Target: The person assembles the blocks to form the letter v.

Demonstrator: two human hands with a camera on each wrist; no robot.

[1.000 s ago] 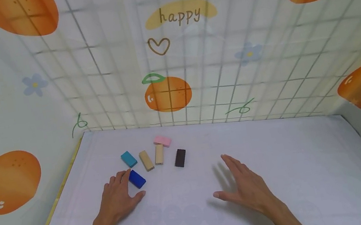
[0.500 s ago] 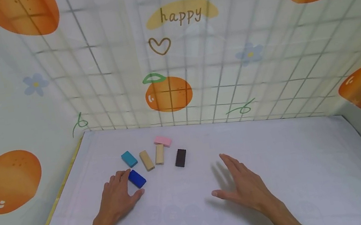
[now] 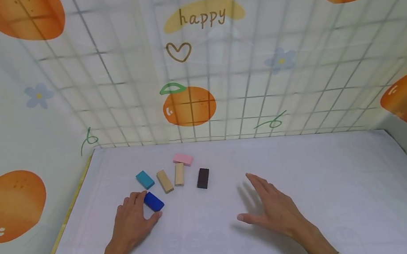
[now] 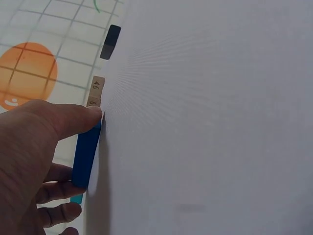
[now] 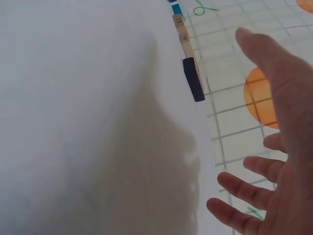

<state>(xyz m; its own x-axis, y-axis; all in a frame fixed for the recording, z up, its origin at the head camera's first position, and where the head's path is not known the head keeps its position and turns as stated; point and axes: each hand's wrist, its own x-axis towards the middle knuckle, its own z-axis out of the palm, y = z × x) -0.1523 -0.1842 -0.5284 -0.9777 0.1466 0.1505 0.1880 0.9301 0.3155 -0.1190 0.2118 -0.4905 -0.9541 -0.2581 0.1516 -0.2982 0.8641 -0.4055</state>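
A dark blue block (image 3: 154, 201) lies on the white table, nearest to my left hand (image 3: 132, 220). The fingertips are right at its upper left corner, and the thumb is spread out by its lower end. In the left wrist view the thumb overlaps one end of the blue block (image 4: 87, 154). My right hand (image 3: 280, 211) is held over the table to the right, thumb and fingers spread, with nothing in it. Beyond the blue block lie a light blue block (image 3: 145, 179), two plain wooden blocks (image 3: 179, 174), a pink block (image 3: 183, 159) and a black block (image 3: 203, 178).
The white table (image 3: 340, 194) meets a cloth-covered back wall (image 3: 230, 95) printed with oranges and grid lines. A yellow strip (image 3: 63, 229) runs along the table's left edge. Numbers are printed on the ends of the wooden blocks (image 4: 96, 87).
My right hand has drifted slightly left. My left thumb has shifted slightly up beside the blue block. The blocks stay where they were.
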